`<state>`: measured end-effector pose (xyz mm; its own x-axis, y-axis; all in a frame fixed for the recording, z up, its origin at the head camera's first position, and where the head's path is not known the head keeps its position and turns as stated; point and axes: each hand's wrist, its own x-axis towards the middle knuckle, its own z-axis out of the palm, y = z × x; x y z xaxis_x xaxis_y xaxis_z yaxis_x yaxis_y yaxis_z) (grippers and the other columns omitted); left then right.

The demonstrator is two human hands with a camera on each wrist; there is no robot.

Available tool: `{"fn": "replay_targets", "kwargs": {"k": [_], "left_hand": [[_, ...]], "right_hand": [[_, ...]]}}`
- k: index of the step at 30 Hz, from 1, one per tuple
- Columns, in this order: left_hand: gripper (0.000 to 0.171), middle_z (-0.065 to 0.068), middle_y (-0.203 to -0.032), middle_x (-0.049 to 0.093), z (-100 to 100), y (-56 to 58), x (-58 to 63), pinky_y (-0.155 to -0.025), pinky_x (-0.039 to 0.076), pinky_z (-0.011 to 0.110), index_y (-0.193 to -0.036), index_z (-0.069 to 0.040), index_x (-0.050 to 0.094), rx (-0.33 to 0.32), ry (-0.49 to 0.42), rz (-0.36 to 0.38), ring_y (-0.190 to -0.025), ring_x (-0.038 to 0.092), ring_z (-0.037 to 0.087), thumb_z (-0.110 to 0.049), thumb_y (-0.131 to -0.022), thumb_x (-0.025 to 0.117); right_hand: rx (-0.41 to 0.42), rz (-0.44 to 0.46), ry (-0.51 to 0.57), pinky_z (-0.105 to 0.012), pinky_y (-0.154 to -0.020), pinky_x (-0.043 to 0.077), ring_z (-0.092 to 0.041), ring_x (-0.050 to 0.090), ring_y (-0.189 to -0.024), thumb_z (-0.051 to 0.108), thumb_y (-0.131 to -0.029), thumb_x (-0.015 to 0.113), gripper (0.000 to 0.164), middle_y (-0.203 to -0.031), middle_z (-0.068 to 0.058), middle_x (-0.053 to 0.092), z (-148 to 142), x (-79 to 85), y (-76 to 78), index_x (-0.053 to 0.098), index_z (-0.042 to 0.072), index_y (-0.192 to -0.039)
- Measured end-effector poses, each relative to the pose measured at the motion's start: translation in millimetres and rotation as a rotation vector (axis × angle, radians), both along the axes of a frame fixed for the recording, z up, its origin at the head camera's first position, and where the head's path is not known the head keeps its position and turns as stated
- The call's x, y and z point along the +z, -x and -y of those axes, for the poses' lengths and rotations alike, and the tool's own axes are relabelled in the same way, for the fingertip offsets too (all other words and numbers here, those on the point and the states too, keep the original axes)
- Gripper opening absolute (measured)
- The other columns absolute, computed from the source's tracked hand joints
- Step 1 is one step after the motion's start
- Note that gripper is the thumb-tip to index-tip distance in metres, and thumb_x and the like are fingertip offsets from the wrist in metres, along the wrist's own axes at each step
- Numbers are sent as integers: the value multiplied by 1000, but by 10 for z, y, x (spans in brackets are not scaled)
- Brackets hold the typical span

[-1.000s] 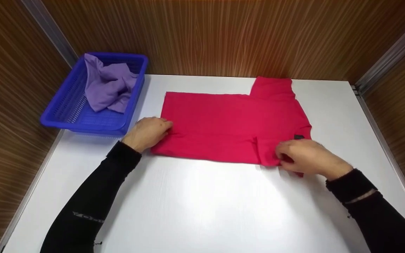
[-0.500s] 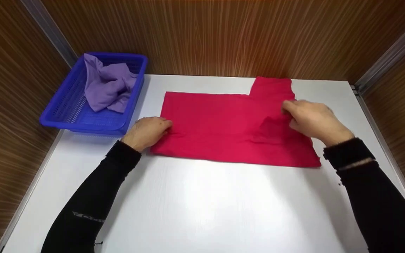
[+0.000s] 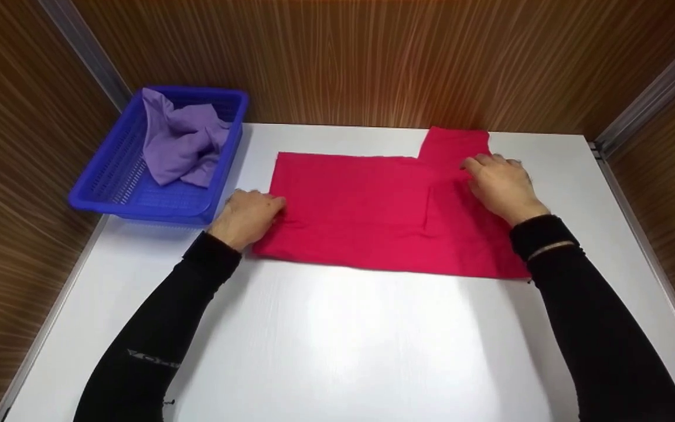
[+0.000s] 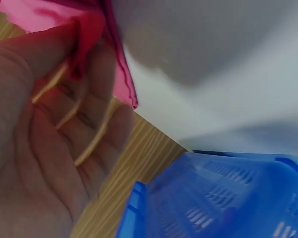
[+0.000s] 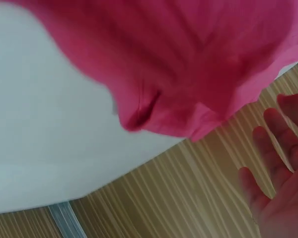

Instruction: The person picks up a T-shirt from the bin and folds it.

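Observation:
A red T-shirt [image 3: 349, 187] lies flat on the white table, its near side folded over in a straight edge. One short sleeve [image 3: 454, 143] sticks out at the far right. At the shirt's left end, my left hand [image 3: 246, 217] pinches the hem; the left wrist view shows the cloth [image 4: 87, 42] between thumb and forefinger. My right hand [image 3: 504, 184] is over the right end of the shirt, below the sleeve, and holds nothing. Its fingers appear spread in the right wrist view, beside the wrinkled cloth [image 5: 188, 74].
To the left of the shirt stands a blue plastic basket [image 3: 132, 209] with a crumpled purple cloth [image 3: 182, 146] in it. Wood-grain panels [image 3: 337, 64] wall the white table [image 3: 337, 346] at the back and on both sides.
My right hand has carried a flap of the shirt from the near edge away from me, laid it over the body and let go. My left hand has stayed on the hem.

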<state>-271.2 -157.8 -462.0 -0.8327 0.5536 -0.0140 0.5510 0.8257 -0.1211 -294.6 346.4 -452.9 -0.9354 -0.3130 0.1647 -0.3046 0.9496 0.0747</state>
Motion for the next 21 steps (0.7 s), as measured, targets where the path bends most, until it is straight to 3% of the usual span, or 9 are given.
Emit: {"fn": "replay_targets", "kwargs": {"k": [3, 5, 7, 10, 15, 18, 21], "left_hand": [[26, 14, -123, 73, -88, 35, 23, -84, 61, 58, -126, -11, 69, 5, 14, -36, -112, 70, 40, -14, -101, 64], [36, 14, -142, 65, -170, 77, 47, -96, 58, 61, -136, -13, 65, -13, -28, 2, -129, 63, 39, -22, -102, 65], [49, 12, -159, 54, -271, 146, 69, -111, 51, 62, -148, -17, 58, -43, -77, 92, -146, 53, 37, -36, -103, 66], [76, 5, -176, 31, -422, 281, 92, -129, 34, 59, -162, -24, 42, -87, -111, 285, -163, 30, 30, -57, -98, 67], [95, 3, -180, 18, -591, 513, 75, -136, 21, 52, -168, -27, 28, -115, -96, 496, -168, 14, 26, -62, -92, 73], [98, 6, -181, 12, -614, 591, 38, -137, 17, 51, -170, -26, 23, -110, -84, 558, -169, 8, 28, -58, -92, 74], [100, 6, -181, 7, -602, 601, 9, -138, 14, 51, -170, -26, 20, -100, -85, 587, -169, 4, 29, -56, -92, 75]], "right_hand": [[-1, 126, 35, -72, -99, 51, -43, 56, -136, 29, -101, 69, 44, -141, -20, 62, 32, -29, 0, 59, 11, -140], [2, 236, 52, -74, -105, 48, -42, 50, -145, 42, -101, 68, 57, -152, -20, 56, 60, -45, -1, 54, 13, -148], [1, 332, 70, -76, -110, 44, -41, 42, -153, 55, -99, 66, 70, -161, -18, 48, 84, -63, 2, 49, 17, -155], [1, 421, 86, -75, -117, 39, -39, 31, -160, 71, -95, 62, 85, -171, -14, 36, 105, -100, 18, 41, 23, -162], [-24, 549, 120, -77, -122, 30, -43, 12, -165, 79, -88, 63, 104, -179, -12, 16, 99, -154, 43, 25, 27, -169], [-38, 597, 133, -78, -123, 25, -47, 5, -165, 79, -87, 65, 109, -180, -13, 9, 88, -178, 48, 19, 26, -170], [-34, 603, 135, -77, -124, 25, -48, 3, -165, 81, -86, 64, 110, -180, -13, 7, 83, -196, 34, 17, 27, -171]]}}
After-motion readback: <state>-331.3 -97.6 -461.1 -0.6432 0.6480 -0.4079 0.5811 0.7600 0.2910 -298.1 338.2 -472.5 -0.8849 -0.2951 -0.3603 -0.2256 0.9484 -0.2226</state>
